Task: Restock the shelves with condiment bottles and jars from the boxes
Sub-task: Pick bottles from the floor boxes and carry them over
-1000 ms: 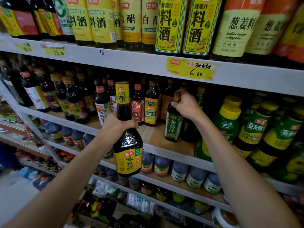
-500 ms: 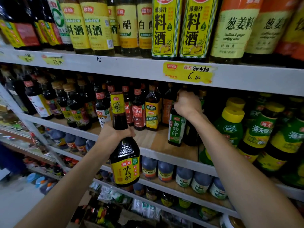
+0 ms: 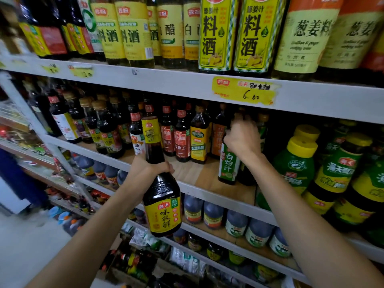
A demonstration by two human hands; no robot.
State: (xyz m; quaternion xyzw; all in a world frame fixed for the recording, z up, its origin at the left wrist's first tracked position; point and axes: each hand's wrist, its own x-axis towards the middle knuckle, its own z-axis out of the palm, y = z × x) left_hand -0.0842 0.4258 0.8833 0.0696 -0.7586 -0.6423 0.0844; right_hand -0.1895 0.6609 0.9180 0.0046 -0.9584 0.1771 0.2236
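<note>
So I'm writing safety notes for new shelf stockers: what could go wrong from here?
1. The left hand holds the big soy sauce bottle only by its neck, off the shelf edge; a slip would likely drop it to the floor.
2. The right hand grips the top of the green-label bottle near the front edge among tightly packed bottles; a nudge could tip it or its neighbours.
</note>
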